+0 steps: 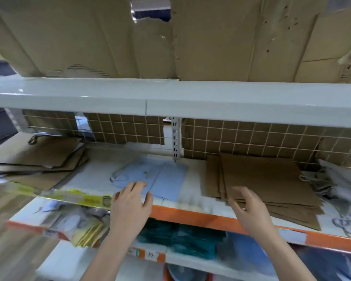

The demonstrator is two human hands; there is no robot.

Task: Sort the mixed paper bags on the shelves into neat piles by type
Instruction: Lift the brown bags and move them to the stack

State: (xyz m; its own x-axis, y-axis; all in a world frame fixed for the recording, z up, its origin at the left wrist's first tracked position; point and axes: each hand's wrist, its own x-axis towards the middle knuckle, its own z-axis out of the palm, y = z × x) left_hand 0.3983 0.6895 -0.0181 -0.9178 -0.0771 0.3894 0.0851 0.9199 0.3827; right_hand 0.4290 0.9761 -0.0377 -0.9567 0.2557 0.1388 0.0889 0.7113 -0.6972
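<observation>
Both hands reach onto the middle white metal shelf (190, 201), well apart from one another and holding nothing. The left hand (133, 201) lies with straight fingers on the near edge of the flat pale blue paper bag (162, 179), touching it. The right hand (249, 209) hovers with spread, relaxed fingers at the near left corner of the stack of flat brown paper bags (261, 179); whether it touches the stack I cannot tell.

The blue bag lies just ahead of the left hand, its thin cord handles (118, 176) trailing off to that hand's left. The brown stack spreads ahead of and to the right of the right hand, its lower bags fanned out over the shelf's front edge. Farther left of the left hand sits a looser heap of brown kraft bags (41, 157), askew.

These bags look light, thin and fairly stiff when flat, but likely to slide over one another and to crease if pinched at a corner. The blue bag would best be taken by its near edge, thumb under, fingers on top. The brown stack probably wants a hand at each side to square it.
</observation>
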